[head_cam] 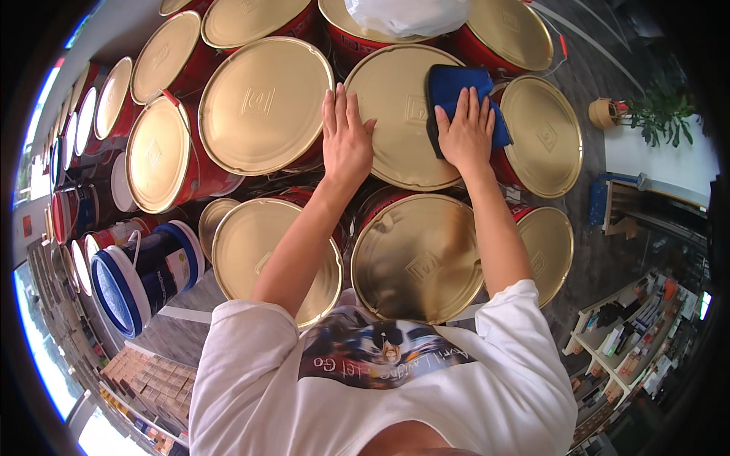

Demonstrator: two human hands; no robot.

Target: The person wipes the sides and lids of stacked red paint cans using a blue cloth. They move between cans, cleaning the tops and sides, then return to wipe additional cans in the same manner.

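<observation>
Under my right hand (466, 134) is a folded blue cloth (455, 84) with a dark edge, pressed on the right part of a gold metal bucket lid (393, 102). The palm is down and the fingers lie extended over the cloth. My left hand (347, 137) is flat with nothing in it, at the left edge of that same lid, beside the neighbouring gold lid (259, 131). Nearer my body, below the forearms, are two more gold lids, the right one (419, 259) shiny with a dark reflection.
Red buckets with gold lids stand packed around. A clear plastic bag (408, 14) lies on a far lid. At left is a blue and white plastic bucket (145, 273). A potted plant (656, 114) and a shelf unit (607, 356) with goods stand at right.
</observation>
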